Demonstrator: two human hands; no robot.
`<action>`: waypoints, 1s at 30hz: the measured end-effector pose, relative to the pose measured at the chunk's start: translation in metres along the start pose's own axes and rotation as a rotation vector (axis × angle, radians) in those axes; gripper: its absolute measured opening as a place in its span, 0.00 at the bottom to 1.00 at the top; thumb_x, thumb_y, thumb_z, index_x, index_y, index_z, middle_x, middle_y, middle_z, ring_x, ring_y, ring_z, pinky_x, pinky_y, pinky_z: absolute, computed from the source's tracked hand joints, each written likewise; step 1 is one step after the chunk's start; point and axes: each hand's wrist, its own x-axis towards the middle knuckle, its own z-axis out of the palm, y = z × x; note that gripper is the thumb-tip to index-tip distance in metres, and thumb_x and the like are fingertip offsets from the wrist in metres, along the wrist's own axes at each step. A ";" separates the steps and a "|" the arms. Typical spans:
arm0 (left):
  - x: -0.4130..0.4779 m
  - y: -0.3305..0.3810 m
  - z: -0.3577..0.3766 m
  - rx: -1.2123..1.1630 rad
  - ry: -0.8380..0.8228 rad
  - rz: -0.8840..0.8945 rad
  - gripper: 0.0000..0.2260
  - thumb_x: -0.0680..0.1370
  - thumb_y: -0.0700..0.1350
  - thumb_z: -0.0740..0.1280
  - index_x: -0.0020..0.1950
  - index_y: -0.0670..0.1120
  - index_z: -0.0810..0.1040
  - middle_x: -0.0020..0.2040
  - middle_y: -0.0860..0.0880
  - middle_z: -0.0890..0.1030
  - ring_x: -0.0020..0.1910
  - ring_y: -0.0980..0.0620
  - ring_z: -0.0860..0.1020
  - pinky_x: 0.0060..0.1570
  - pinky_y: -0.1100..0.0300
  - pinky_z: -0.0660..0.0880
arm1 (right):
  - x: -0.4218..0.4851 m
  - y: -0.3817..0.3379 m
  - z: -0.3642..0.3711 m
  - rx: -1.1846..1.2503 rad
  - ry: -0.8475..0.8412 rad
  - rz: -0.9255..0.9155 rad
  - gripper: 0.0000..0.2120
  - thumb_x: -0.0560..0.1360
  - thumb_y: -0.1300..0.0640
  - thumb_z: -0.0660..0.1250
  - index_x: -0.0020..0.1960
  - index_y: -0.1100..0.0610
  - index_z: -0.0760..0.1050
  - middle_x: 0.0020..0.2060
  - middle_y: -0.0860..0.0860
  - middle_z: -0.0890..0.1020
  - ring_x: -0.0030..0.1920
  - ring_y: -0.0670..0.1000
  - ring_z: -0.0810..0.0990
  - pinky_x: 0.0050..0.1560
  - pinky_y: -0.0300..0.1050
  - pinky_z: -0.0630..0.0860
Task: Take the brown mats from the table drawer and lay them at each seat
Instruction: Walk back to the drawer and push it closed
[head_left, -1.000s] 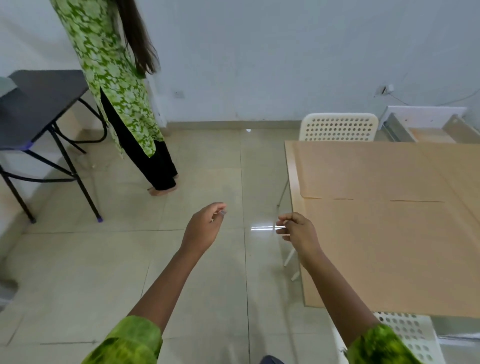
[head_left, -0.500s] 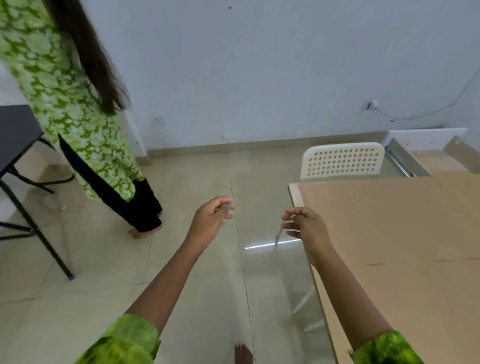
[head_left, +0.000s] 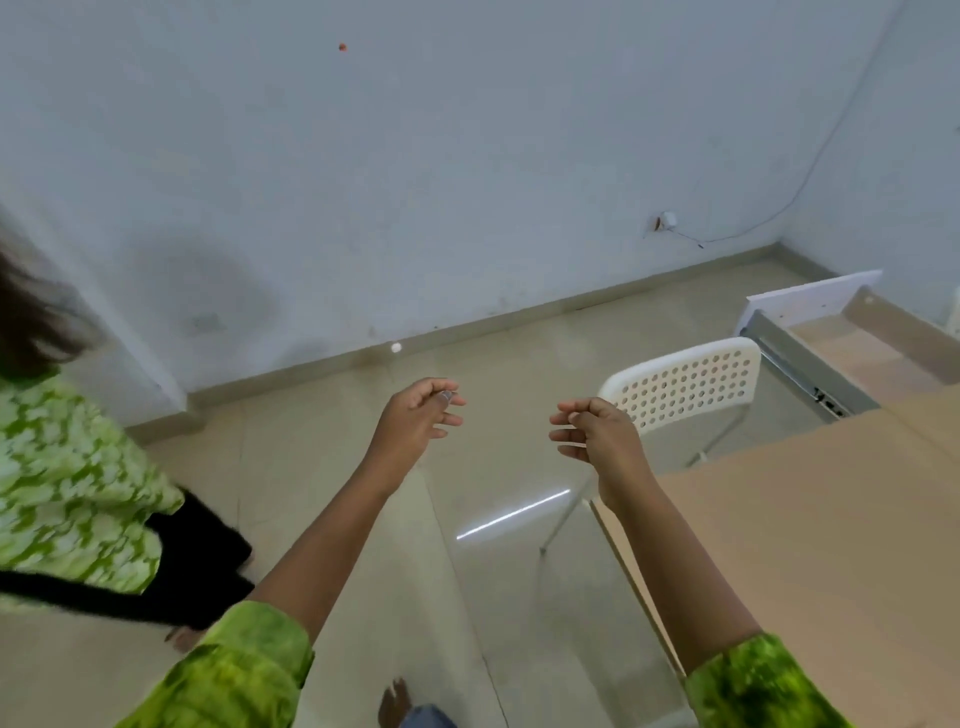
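left hand (head_left: 418, 418) and right hand (head_left: 597, 431) loosely curled, holding nothing, raised mid-air beside surface (head_left: 810, 519); open drawer (head_left: 852, 353) lies beyond white chair (head_left: 685, 387), probably heading there

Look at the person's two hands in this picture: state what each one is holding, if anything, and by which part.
Neither the left hand nor the right hand visibly holds anything; both hang over the floor with fingers loosely curled.

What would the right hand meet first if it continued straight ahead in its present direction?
Probably the white chair: its backrest stands just beyond the right hand. Depth is unclear, so the hand might pass beside it.
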 end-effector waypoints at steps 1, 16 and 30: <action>0.021 -0.001 -0.004 -0.005 -0.031 -0.002 0.08 0.80 0.41 0.58 0.55 0.45 0.76 0.49 0.48 0.81 0.43 0.49 0.80 0.43 0.60 0.74 | 0.013 -0.004 0.007 0.003 0.023 0.009 0.11 0.78 0.68 0.53 0.51 0.62 0.73 0.41 0.54 0.78 0.37 0.50 0.77 0.40 0.41 0.74; 0.299 0.030 0.038 0.099 -0.432 0.075 0.09 0.80 0.42 0.58 0.56 0.47 0.76 0.50 0.50 0.81 0.45 0.50 0.80 0.44 0.60 0.74 | 0.212 -0.046 0.025 0.104 0.420 0.061 0.11 0.78 0.67 0.53 0.47 0.59 0.74 0.41 0.54 0.78 0.38 0.51 0.77 0.40 0.42 0.74; 0.524 0.052 0.213 0.131 -0.748 0.046 0.10 0.80 0.42 0.58 0.57 0.45 0.76 0.50 0.48 0.81 0.46 0.48 0.80 0.42 0.60 0.73 | 0.410 -0.082 -0.055 0.258 0.743 0.134 0.13 0.77 0.68 0.53 0.43 0.59 0.74 0.41 0.56 0.78 0.36 0.51 0.77 0.37 0.41 0.73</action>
